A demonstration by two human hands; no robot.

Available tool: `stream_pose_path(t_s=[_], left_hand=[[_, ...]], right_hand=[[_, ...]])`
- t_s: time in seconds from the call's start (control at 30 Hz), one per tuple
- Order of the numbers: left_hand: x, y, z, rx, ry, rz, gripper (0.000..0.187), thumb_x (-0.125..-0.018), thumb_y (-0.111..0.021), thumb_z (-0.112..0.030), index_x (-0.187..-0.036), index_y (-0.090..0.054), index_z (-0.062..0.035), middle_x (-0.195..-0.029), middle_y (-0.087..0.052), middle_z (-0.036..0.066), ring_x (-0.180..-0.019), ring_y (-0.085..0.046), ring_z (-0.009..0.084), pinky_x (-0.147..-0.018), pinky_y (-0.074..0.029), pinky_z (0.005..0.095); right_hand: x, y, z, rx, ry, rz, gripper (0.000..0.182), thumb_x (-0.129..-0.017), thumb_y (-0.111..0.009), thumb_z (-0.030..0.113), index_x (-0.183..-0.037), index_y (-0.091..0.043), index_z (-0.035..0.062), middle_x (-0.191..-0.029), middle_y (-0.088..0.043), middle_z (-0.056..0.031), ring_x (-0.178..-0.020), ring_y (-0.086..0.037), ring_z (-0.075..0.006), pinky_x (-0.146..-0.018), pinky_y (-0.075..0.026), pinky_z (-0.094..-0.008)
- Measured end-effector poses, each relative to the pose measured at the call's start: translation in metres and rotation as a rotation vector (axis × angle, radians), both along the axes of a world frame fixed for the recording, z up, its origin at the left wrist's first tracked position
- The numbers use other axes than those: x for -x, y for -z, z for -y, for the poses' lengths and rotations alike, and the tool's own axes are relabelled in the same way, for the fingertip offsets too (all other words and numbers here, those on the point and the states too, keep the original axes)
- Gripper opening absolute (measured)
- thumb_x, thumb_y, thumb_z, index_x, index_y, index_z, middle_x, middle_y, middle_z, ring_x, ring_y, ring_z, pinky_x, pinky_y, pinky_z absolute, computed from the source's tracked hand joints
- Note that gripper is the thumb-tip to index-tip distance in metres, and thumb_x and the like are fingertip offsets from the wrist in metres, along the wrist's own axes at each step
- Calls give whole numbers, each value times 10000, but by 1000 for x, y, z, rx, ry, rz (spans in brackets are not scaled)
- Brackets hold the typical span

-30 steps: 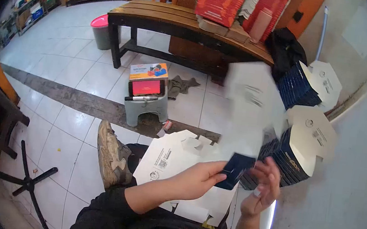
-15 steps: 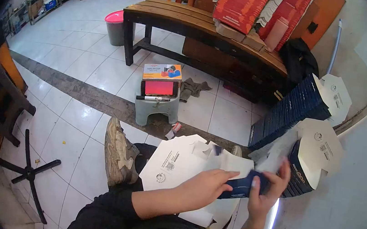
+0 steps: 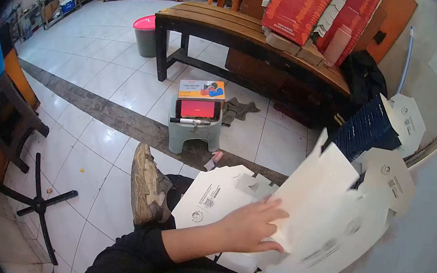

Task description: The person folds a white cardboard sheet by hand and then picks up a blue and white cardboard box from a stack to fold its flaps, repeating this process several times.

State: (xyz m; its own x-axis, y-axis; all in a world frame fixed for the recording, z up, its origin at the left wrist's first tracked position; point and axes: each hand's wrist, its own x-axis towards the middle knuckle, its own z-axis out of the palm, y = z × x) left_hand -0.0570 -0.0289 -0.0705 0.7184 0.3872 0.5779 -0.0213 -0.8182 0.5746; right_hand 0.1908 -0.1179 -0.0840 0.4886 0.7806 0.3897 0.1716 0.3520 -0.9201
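Observation:
My left hand (image 3: 254, 224) lies with its fingers spread on white cardboard, at the left edge of a raised white sheet (image 3: 327, 226). That sheet is blurred by motion and shows a printed logo. Beneath and to the left, a flat white die-cut sheet (image 3: 225, 192) with a printed code rests on my lap. My right hand is hidden behind the raised sheet; only a bit of its wrist shows at the bottom. A dark blue stack of folded cardboard (image 3: 366, 130) leans by the wall, with another white sheet (image 3: 391, 177) in front of it.
A grey stool (image 3: 194, 136) holds a box (image 3: 201, 89), a phone (image 3: 197, 109) and a marker. Behind it is a wooden bench (image 3: 226, 25) with red cardboard stacks (image 3: 298, 10). A dark chair (image 3: 9, 111) and a black star-shaped base (image 3: 37, 204) stand at left.
The large white sheet has come up and spread over the right side, covering my right hand and the blue folded piece. My left hand has moved slightly right. The view has shifted a little.

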Motion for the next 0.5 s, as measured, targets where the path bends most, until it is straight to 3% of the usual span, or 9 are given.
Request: stream_pose_path(t_s=[0.07,0.2,0.27,0.3,0.37,0.4,0.43,0.47,0.5], left_hand=[[3,7,-8,-70,-100,-54,231,-745,-741,-224,-751,-616,-29,-1260,-558,149,-1274,-463,366,-1040,-405,467],[8,17,-27,-251,-200,-225,307,-752,-738,-294,-816,-630,-13,-1331,-512,166,-1327,-402,372,-1068,-377,466],[10,23,-34,-329,-340,-273,468,-777,-726,-341,-1071,-610,5,-1390,-449,188,-1334,-380,393,-1096,-344,451],[12,12,-32,-329,-341,-275,468,-777,-726,-341,-1071,-610,5,-1390,-449,188,-1334,-380,393,-1096,-344,451],[17,-11,-22,-6,-373,-173,676,-814,-714,-324,-1346,-434,-16,-1432,-404,171,-1345,-375,366,-1113,-316,440],[15,-9,-21,-5,-372,-176,676,-814,-714,-324,-1346,-434,-16,-1432,-404,171,-1345,-375,366,-1113,-316,440],[12,-3,-17,257,-177,97,659,-869,-663,-287,-1393,-366,-19,-1422,-410,168,-1327,-394,309,-1094,-326,407],[9,1,-14,515,24,369,644,-925,-612,-250,-1440,-298,-23,-1412,-416,165,-1309,-414,252,-1076,-336,374],[10,0,-10,518,27,367,644,-925,-612,-250,-1440,-298,-23,-1412,-416,165,-1309,-414,252,-1076,-336,374]], right_hand=[[5,-7,5,56,-32,-58,613,-866,-673,340,-1320,-417,17,-1367,-428,-227,-1231,-478,-295,-1009,-416,-457],[14,-23,7,150,-108,-161,625,-836,-710,359,-1286,-449,12,-1345,-448,-236,-1214,-491,-303,-999,-422,-467],[20,-26,6,195,-151,-210,632,-821,-729,369,-1269,-465,10,-1335,-459,-241,-1206,-497,-306,-994,-426,-472],[27,-21,3,195,-152,-211,632,-821,-729,369,-1269,-465,10,-1335,-459,-241,-1206,-497,-306,-994,-426,-472],[50,-10,-6,-108,-28,48,625,-746,-797,385,-1163,-526,5,-1278,-498,-280,-1214,-500,-360,-981,-430,-489],[57,-17,-10,-171,-110,266,596,-740,-805,370,-1153,-535,35,-1290,-500,-267,-1239,-477,-396,-991,-419,-508],[63,-27,-14,-231,-190,484,568,-733,-812,355,-1143,-545,65,-1303,-501,-254,-1264,-454,-433,-1002,-407,-526],[57,-19,-16,-298,-306,685,484,-735,-810,335,-1102,-563,138,-1312,-526,-209,-1300,-409,-470,-1042,-347,-576],[62,-36,-12,-221,-322,959,422,-738,-806,319,-1058,-567,181,-1295,-562,-160,-1298,-407,-478,-1073,-276,-618]])
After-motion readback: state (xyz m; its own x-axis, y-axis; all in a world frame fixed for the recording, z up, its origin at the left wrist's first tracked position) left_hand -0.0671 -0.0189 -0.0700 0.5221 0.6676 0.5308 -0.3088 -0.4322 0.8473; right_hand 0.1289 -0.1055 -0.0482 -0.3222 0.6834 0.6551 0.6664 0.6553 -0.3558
